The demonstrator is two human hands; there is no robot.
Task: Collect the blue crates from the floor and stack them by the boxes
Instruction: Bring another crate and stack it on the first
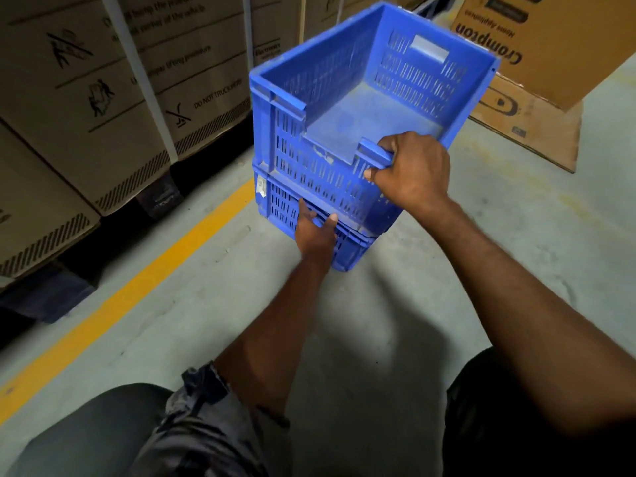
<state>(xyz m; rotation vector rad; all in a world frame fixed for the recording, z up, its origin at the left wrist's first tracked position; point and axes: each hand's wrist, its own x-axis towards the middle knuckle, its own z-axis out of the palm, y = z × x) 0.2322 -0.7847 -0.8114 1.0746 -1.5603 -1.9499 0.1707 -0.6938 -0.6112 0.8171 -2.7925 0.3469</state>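
beside the boxes [103,80], both hands' fingers [373,173] grip two stacked empty crates [344,108]

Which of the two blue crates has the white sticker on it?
The lower crate, under the upper crate: a white label sits on its left corner, and the left hand grips its rim.

- The lower crate [309,215] is mostly hidden under the upper crate [361,98].
- The left hand's [315,232] fingertips are hidden against it.
- The cardboard boxes [86,98] are cut off by the frame's edge.
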